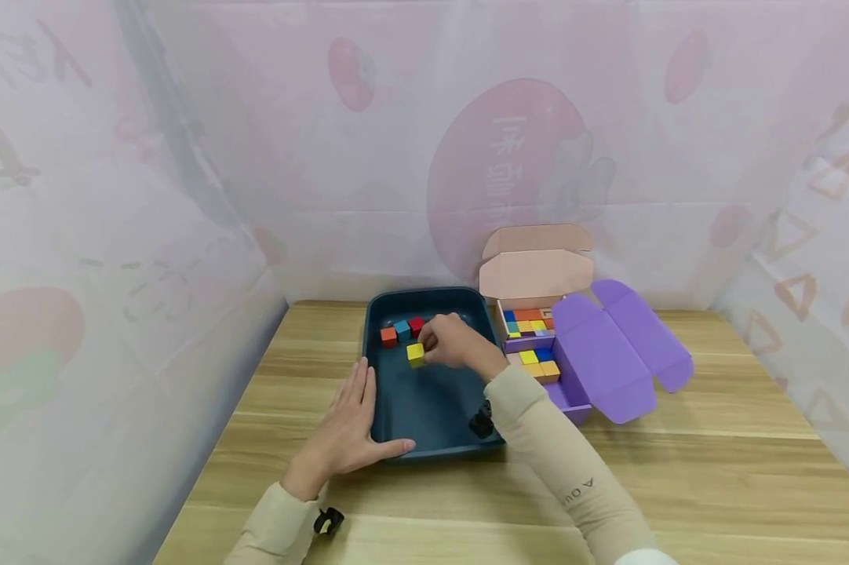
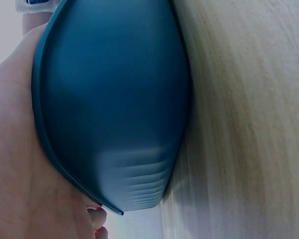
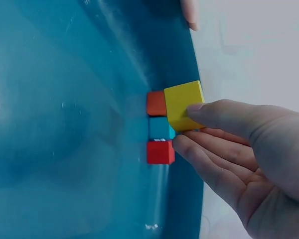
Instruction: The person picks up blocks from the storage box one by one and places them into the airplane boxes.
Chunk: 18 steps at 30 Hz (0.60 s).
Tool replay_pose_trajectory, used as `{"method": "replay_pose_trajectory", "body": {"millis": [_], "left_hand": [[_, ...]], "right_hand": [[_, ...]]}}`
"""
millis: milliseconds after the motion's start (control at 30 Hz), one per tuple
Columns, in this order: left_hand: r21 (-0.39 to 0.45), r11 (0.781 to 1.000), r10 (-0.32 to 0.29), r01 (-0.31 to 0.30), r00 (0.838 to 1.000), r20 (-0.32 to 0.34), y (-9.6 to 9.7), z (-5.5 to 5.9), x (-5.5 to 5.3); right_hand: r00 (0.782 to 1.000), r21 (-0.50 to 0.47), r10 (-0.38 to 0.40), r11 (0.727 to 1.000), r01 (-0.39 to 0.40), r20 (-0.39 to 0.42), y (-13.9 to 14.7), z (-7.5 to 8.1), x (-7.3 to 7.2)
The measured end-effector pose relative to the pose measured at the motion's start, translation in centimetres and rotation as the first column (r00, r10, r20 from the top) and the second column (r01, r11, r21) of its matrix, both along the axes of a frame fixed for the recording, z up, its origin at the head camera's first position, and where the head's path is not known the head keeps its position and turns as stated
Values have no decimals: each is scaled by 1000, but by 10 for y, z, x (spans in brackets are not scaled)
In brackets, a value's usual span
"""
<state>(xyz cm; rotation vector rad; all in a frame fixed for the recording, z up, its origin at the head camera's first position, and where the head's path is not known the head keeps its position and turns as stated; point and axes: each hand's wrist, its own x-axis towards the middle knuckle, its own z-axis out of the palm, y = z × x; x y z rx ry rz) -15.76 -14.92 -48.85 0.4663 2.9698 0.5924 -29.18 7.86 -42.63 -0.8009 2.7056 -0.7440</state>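
Pinched between the thumb and fingers of my right hand (image 1: 454, 341) is a yellow cube (image 1: 415, 355), held over the inside of a dark blue-green tray (image 1: 435, 453). Close by in the tray stand an orange cube (image 3: 156, 103), a blue cube (image 3: 161, 128) and a red cube (image 3: 160, 152), lined up in a row. My left hand (image 1: 347, 424) rests on the tray's near left corner, fingers straight along the left side and thumb over the front rim. In the left wrist view the palm lies against the tray's rim (image 2: 36, 94).
Right of the tray, an open purple box (image 1: 573, 384) holds several coloured blocks, its lid folded out to the right. Behind it stands an open pinkish box (image 1: 535, 275) with more blocks. A printed cloth wall (image 1: 368, 180) rises behind the wooden table (image 1: 714, 471).
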Motion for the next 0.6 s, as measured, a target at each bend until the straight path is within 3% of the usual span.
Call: {"method": "replay_pose_trajectory", "body": {"millis": [300,600], "left_hand": [[-7,1000,5,-5,1000,4,-2,-1,-1],[-2,1000,-9,9,1000,13,3,-4,-2]], "right_hand": [[1000,-46,-9,999,8,-22,32,12,12],[997,-135,-66,988,70,39,94,21,36]]}}
